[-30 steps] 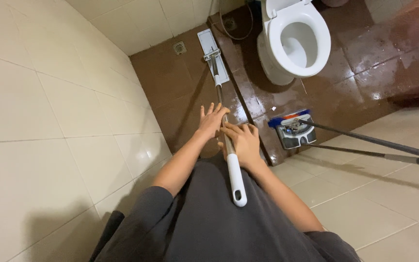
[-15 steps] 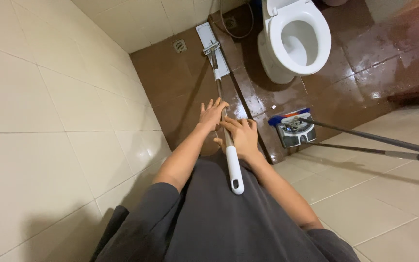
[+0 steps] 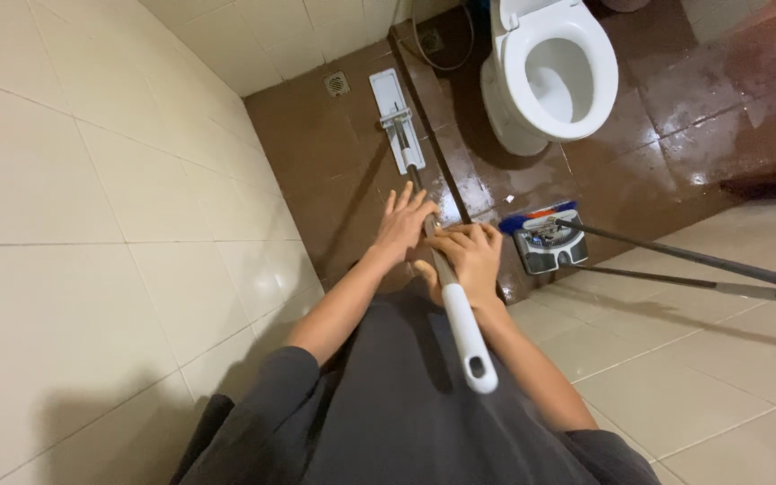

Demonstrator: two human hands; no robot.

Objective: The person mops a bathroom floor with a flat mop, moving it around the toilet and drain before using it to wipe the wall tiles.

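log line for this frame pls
left hand: open, on mop handle | right hand: wrapped round handle | mop head: flat on brown floor

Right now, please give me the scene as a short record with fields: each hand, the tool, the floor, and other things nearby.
left hand: fingers spread, flat against the mop handle
right hand: wrapped round the mop handle
mop head: flat, white, on the brown floor near the wall
floor: wet, shiny patches
toilet: white, seat down, lid up
brush tool: lying by the step

Hands gripping mop handle, toilet beyond
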